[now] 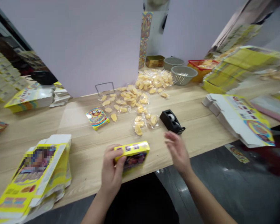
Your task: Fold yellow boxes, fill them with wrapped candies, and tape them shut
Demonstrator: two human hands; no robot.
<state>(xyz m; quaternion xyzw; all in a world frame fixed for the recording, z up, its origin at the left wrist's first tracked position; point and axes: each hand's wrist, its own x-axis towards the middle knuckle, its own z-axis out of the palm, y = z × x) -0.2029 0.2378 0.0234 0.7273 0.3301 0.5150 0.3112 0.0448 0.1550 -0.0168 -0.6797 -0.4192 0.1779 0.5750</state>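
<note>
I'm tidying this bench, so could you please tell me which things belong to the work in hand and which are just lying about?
In hand:
- yellow box, held by the left hand
- right hand, open beside the tape dispenser
- snack packets
- flat cartons

Lying about:
- grey baskets
- red basket
- wire stand

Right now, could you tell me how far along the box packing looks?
One yellow box is folded up and held in the left hand; the right hand hovers open near the tape dispenser. Left over: a stack of flat boxes and many loose snack packets on the table.
</note>
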